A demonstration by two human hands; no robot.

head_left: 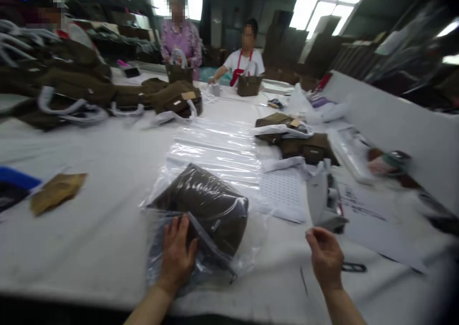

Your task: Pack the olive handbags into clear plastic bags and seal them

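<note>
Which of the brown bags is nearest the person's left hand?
The brown bag in clear plastic, nearest the camera: the left hand rests on that plastic. Other brown bags lie or stand farther across the table.

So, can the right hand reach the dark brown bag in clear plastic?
Probably yes: only white tabletop seems to separate the right hand from the bag, which the left hand partly covers.

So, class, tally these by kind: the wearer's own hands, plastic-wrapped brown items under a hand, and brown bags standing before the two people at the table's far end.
Left hand and right hand: 2
Plastic-wrapped brown item: 1
Standing brown bags: 2
Total: 5
</note>
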